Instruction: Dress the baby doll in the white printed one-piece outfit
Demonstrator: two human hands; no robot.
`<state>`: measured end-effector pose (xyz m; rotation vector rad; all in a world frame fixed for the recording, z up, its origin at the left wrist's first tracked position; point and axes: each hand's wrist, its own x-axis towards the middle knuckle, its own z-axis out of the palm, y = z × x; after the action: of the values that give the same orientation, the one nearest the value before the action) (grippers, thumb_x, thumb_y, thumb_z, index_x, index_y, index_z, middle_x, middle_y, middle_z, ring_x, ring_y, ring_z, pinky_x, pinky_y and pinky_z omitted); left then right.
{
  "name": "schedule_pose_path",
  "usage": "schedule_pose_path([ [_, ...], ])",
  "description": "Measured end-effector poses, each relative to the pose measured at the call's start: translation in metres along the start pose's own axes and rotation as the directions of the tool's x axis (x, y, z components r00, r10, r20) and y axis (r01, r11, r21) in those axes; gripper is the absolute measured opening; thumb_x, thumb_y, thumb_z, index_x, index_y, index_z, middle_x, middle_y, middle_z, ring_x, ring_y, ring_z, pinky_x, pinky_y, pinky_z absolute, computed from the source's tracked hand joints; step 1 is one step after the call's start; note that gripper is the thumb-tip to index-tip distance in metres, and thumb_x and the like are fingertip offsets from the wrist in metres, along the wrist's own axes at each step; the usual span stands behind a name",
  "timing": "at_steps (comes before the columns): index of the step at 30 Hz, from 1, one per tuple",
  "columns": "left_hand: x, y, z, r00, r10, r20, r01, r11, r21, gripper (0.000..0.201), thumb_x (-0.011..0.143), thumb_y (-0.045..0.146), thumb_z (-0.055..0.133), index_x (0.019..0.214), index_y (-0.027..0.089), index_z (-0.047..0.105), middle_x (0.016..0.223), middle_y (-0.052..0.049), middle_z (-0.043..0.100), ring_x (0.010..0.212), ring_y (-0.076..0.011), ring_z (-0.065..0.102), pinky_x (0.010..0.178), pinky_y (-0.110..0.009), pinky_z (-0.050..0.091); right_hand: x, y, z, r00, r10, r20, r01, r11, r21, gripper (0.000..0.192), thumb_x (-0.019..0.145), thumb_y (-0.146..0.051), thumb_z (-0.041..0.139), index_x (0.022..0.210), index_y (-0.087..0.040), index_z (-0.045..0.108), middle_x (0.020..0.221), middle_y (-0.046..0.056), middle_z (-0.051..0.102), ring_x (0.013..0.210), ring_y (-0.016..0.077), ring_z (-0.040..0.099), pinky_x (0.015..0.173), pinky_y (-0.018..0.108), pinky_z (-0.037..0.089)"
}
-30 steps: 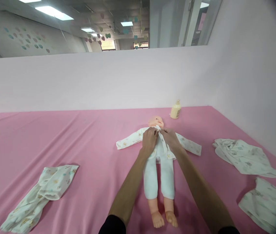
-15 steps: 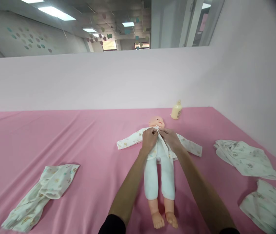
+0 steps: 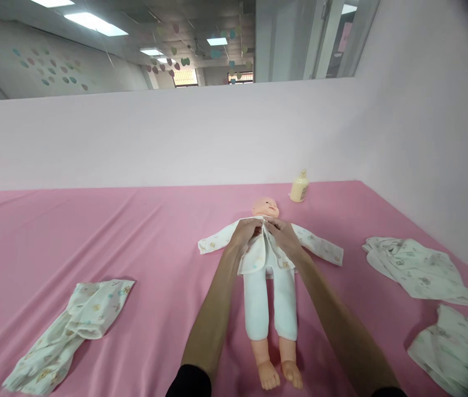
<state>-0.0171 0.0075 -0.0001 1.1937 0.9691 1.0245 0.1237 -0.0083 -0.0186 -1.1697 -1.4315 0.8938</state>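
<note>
A wide surface draped in a smooth pink sheet [image 3: 134, 237] fills the lower half of the view, with faint creases running across it. It looks like a padded bed or bench; which one cannot be told. Pale pink walls [image 3: 176, 132] rise behind it and to the right. Above the back wall, an office ceiling shows with lit panel lights [image 3: 95, 22] and small paper hearts [image 3: 182, 60] hanging on threads.

A baby doll [image 3: 265, 207] lies on its back near the middle of the sheet, head towards the back wall, bare feet towards the viewer. It wears white trousers and a printed white jacket [image 3: 259, 253], sleeves spread out to both sides.

The person's left hand [image 3: 245, 231] and right hand [image 3: 281, 234] meet at the doll's chest, just under its chin, fingers closed, pinching the two front edges of the jacket.

A cream bottle [image 3: 299, 188] stands by the back wall, just past the doll's head. Its label is too small to read. One crumpled printed garment [image 3: 66, 331] lies to the left, two more [image 3: 414, 270] [image 3: 453, 347] to the right.
</note>
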Motion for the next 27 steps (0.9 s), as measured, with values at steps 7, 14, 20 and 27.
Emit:
schedule_pose_path([
  [7,0.001,-0.002,-0.001,0.999,0.031,-0.006,-0.030,0.992,0.119,0.025,0.078,0.037,0.060,0.076,0.012,0.064,0.062,0.002,0.052,0.053,-0.0072,0.040,0.054,-0.022,0.032,0.001,0.004,-0.001,0.998,-0.060,0.012,0.061,0.990,-0.127,0.036,0.088,-0.041,0.056,0.115,-0.021,0.071,0.102,0.005,0.071,0.093,0.0197,0.062,0.089,0.035,0.046],
  [14,0.001,-0.004,0.001,0.988,0.151,-0.039,-0.119,0.891,0.437,0.027,0.088,0.030,0.049,0.064,0.017,0.050,0.058,0.003,0.045,0.055,-0.0101,0.038,0.057,-0.024,0.028,-0.004,-0.002,-0.004,0.996,-0.082,0.023,0.085,0.954,-0.286,0.041,0.090,-0.040,0.052,0.120,-0.018,0.067,0.075,0.000,0.064,0.072,0.0174,0.056,0.076,0.033,0.045],
  [20,0.000,-0.004,0.007,0.973,0.216,-0.076,-0.130,0.794,0.594,0.022,0.091,0.021,0.043,0.069,0.019,0.043,0.070,-0.001,0.052,0.066,-0.0151,0.045,0.062,-0.027,0.030,-0.011,-0.003,0.001,0.947,-0.321,-0.002,0.274,0.810,-0.518,0.031,0.094,-0.030,0.045,0.109,-0.020,0.070,0.102,0.008,0.068,0.090,0.0210,0.061,0.086,0.035,0.045],
  [27,0.000,-0.005,0.007,0.973,0.218,-0.072,-0.132,0.788,0.602,0.018,0.090,0.020,0.045,0.072,0.019,0.046,0.074,-0.003,0.057,0.071,-0.0172,0.051,0.065,-0.028,0.035,-0.011,0.000,0.005,0.942,-0.327,-0.082,0.251,0.843,-0.477,0.025,0.093,-0.034,0.049,0.096,-0.019,0.069,0.091,0.007,0.066,0.079,0.0193,0.059,0.078,0.033,0.046],
])
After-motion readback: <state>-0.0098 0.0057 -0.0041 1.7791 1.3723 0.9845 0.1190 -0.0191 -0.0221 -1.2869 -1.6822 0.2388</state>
